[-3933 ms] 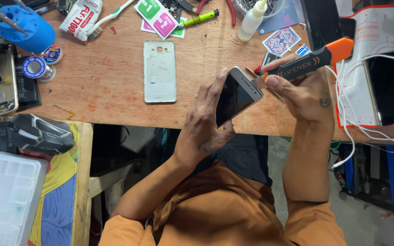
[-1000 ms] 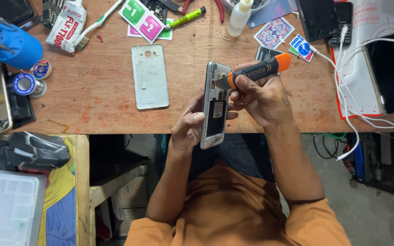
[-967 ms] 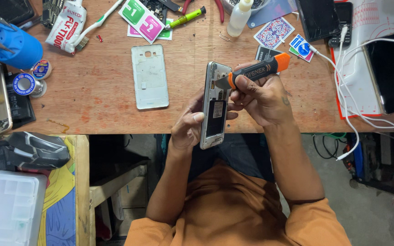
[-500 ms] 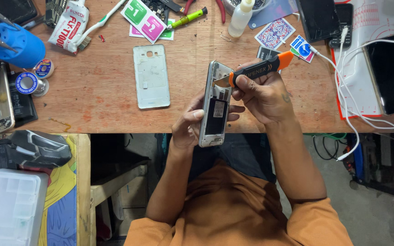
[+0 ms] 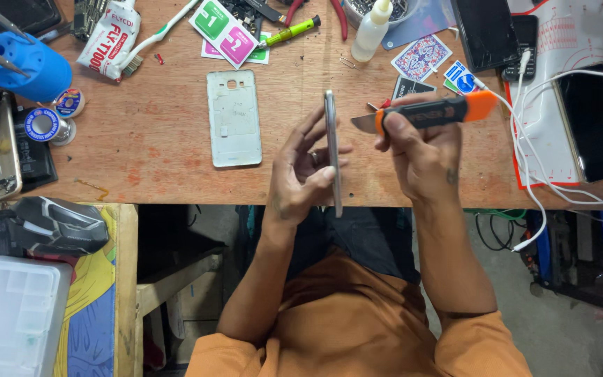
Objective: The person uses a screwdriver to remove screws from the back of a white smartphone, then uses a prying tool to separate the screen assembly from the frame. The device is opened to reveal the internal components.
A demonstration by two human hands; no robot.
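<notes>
Top of the wooden workbench (image 5: 141,153): we see a white glue tube (image 5: 109,35) with red lettering lying tilted at upper left, and two green-and-pink rectangular wipe sachets (image 5: 228,31) overlapped just right of it. A patterned blue-and-white card (image 5: 421,57) lies right of the clear dropper bottle (image 5: 373,28), with a small dark card (image 5: 410,87) below it and blue-and-white sticker packets (image 5: 462,75) beside. A blue tool holder (image 5: 26,63) stands far left, and solder spools (image 5: 54,119) sit under it. A white phone back cover (image 5: 233,117) lies flat, inner side up, left of the hands.

The phone (image 5: 332,150) is held edge-on to us, above the bench's front edge. Our left hand (image 5: 301,174) grips it, fingers (image 5: 312,129) curled against its left face, thumb below. Our right hand (image 5: 420,150) is fisted round an orange-and-black pry tool (image 5: 430,112), fingers pressed together on the handle. Its metal blade points left, tip just beside the phone's right face, not clearly touching.
</notes>
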